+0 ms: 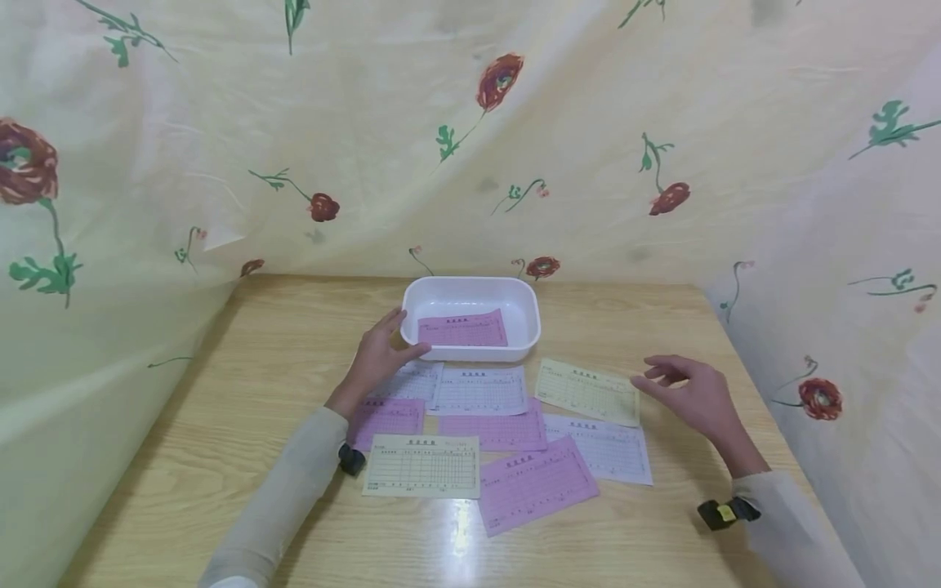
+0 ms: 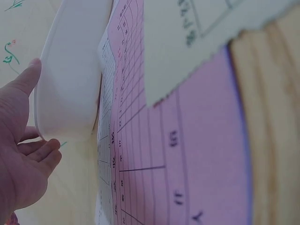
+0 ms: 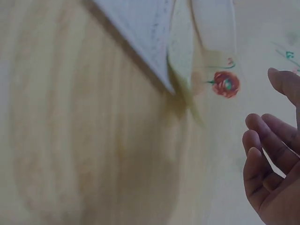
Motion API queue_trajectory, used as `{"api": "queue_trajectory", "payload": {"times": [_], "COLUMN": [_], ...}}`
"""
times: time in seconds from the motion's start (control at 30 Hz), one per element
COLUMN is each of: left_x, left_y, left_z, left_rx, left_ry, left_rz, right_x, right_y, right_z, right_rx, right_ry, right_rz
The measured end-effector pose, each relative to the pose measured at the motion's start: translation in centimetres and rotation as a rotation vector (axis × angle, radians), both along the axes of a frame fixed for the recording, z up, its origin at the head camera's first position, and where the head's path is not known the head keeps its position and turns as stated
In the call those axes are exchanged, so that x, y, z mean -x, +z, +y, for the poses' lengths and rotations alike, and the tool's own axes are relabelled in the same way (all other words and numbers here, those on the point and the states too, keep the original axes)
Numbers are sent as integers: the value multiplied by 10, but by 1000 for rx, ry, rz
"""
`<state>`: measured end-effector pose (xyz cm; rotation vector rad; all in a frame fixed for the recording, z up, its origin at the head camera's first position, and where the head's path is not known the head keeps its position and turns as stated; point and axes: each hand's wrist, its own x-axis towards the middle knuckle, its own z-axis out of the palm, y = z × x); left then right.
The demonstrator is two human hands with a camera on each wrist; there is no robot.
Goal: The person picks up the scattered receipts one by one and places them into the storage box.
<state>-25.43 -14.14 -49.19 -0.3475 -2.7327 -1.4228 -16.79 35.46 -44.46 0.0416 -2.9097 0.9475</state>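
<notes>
My left hand [image 1: 378, 355] holds the front left corner of a white plastic basin [image 1: 525, 314], with the thumb on the front rim and the fingers at the left side. A pink receipt slip [image 1: 463, 330] lies inside the basin. In the left wrist view, the thumb and curled fingers of the left hand [image 2: 21, 140] meet the basin's edge [image 2: 70, 84]. My right hand [image 1: 694, 396] hovers at the right with loosely bent fingers, holding nothing, beside a pale yellow slip [image 1: 588, 392]. In the right wrist view the right hand [image 3: 276, 159] is likewise bare.
Several slips overlap on the wooden table [image 1: 294, 523]: white ones [image 1: 478, 390] below the basin, pink ones [image 1: 540, 486], a yellow one [image 1: 422, 467] in front, and another white one [image 1: 606, 449] at right. Flowered cloth [image 1: 382, 147] hangs behind and at both sides.
</notes>
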Motion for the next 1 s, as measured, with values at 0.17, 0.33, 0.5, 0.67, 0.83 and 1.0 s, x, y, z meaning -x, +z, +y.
{"api": "queue_trajectory", "payload": {"times": [0.17,0.33,0.5,0.67,0.83,1.0], "left_x": [-1,0,-1,-3,-3,-3], "left_y": [1,0,0,1,0,1], "left_z": [0,0,0,0,0,0], "left_rx": [6,0,6,14,-8,-12], "left_ry": [9,-2,6,17,9,9], "left_rz": [0,-2,-13,-20,-14,-15], "right_x": [-6,-10,-11,-10,-8,-7], "right_y": [-11,-21,-30,-36,-39,-38], "right_z": [9,14,15,12,8,5], "right_rx": [-1,7,13,7,-1,-1], "right_ry": [-28,-29,-26,-32,-39,-32], "right_rz": [-102,-147,-158,-216,-250,-281]}}
